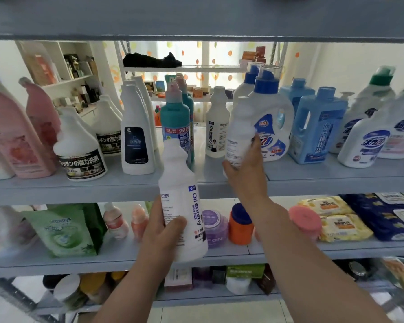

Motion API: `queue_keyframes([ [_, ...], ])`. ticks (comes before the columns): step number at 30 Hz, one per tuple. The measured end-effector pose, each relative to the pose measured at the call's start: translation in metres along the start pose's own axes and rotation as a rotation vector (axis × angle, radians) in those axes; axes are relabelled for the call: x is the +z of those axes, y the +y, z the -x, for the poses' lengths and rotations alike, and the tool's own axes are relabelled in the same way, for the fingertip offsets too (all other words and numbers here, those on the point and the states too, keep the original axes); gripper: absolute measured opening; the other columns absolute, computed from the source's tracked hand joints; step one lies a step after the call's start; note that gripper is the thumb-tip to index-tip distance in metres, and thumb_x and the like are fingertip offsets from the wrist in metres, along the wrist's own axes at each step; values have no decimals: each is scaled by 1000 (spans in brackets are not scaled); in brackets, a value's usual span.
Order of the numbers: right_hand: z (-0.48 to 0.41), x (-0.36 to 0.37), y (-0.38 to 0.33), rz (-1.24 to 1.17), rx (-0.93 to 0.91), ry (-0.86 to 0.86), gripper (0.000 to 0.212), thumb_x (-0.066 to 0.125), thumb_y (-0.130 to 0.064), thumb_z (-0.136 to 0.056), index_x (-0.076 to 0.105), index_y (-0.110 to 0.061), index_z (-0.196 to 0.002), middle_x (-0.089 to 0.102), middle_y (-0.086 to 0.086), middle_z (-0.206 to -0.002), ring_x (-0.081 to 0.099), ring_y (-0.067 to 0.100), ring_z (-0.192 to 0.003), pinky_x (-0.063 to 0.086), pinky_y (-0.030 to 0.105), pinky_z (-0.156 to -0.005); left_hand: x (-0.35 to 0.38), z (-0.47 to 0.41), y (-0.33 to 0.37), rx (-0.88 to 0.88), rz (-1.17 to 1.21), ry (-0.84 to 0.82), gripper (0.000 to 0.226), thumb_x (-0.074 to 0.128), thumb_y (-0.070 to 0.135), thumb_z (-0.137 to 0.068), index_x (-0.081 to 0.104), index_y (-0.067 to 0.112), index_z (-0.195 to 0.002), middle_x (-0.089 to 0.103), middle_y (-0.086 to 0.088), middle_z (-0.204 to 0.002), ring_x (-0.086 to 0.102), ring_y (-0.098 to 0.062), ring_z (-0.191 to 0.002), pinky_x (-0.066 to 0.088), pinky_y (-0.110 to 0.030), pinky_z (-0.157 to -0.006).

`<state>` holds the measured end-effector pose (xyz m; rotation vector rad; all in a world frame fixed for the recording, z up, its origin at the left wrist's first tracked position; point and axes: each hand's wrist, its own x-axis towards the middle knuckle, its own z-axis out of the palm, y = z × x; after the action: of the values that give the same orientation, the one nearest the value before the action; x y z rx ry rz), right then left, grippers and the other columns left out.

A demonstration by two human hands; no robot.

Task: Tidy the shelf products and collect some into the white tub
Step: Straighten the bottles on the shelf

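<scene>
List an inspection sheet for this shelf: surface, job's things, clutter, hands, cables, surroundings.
Surface: grey shelf, tiered, stocked.
Job's things: left bottle and right bottle, both white, in hand; third bottle alike, standing on shelf; tub not seen.
Clutter: pink bottles, blue jugs, wipes packs below.
Hands: left hand grips left bottle; right hand grips right bottle.
Cables: nothing seen.
Surroundings: white racks, dotted curtain behind.

The near bottle (181,206) in the left hand (160,236) is before the shelf (79,188); the far bottle (240,127), rightward, perhaps rests on it.
</scene>
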<state>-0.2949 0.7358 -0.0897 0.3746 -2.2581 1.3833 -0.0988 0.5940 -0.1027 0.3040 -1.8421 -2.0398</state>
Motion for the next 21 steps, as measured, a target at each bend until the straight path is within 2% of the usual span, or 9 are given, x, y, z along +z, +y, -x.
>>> queue_keyframes([
  [4, -9, 30, -23, -4, 37, -84, 104, 77, -28, -90, 1, -27, -161, 36, 9, -154, 44, 27, -135, 42, 47, -111, -7, 7, 3, 4, -17, 13, 57, 60, 48, -50, 60, 45, -108, 75, 6, -99, 73, -21, -89, 59, -43, -73],
  [8, -20, 44, -32, -32, 127, -108, 103, 76, -24, -92, 0, -30, -161, 39, 9, -150, 48, 30, -134, 44, 50, -112, -17, 19, 7, 12, -27, 10, 44, 61, 47, -52, 64, 57, -95, 73, -4, -105, 71, -28, -94, 61, -49, -75],
  [11, -12, 38, -35, -69, 198, -137, 105, 78, -27, -89, 1, -33, -161, 38, 5, -152, 43, 29, -139, 41, 48, -114, -27, 28, 5, 29, -77, -30, 46, 62, 48, -55, 62, 58, -100, 70, -5, -112, 69, -30, -101, 60, -53, -83],
  [13, 16, 27, -41, -80, 158, -108, 96, 76, -30, -90, 11, -31, -161, 36, 1, -153, 40, 20, -140, 39, 41, -114, -34, 34, 1, 38, -105, -71, 49, 64, 50, -59, 60, 60, -107, 70, 0, -115, 70, -24, -102, 59, -52, -87],
  [14, 37, 20, -44, -108, 126, -114, 84, 73, -32, -92, 21, -30, -159, 39, -1, -152, 41, 14, -138, 39, 37, -115, -36, 37, 0, 45, -119, -86, 51, 65, 50, -61, 58, 58, -111, 71, 4, -114, 71, -20, -101, 59, -50, -88],
  [16, 87, 6, -53, -238, 98, -239, 53, 64, -38, -99, 43, -33, -147, 50, -5, -148, 49, -2, -129, 44, 27, -111, -38, 43, -3, 44, -120, -99, 50, 68, 44, -69, 57, 54, -116, 73, 10, -111, 71, -14, -99, 60, -44, -89],
  [17, 114, -3, -60, -333, 129, -347, 39, 60, -40, -102, 50, -35, -139, 58, -9, -141, 54, -8, -122, 47, 23, -106, -37, 47, -5, 30, -94, -104, 45, 67, 37, -75, 58, 57, -114, 73, 12, -111, 72, -13, -99, 60, -41, -87],
  [19, 160, -16, -72, -521, 221, -498, 32, 54, -43, -98, 58, -37, -129, 69, -18, -123, 64, -3, -114, 54, 25, -97, -34, 52, -10, -5, -20, -108, 44, 63, 33, -81, 58, 69, -106, 73, 14, -113, 71, -14, -103, 61, -38, -84],
  [21, 189, -24, -76, -650, 305, -530, 39, 52, -43, -92, 58, -39, -130, 71, -21, -117, 68, 6, -113, 58, 28, -89, -26, 60, -13, -54, 55, -84, 45, 65, 39, -87, 53, 77, -106, 71, 22, -116, 70, -10, -107, 60, -38, -85],
])
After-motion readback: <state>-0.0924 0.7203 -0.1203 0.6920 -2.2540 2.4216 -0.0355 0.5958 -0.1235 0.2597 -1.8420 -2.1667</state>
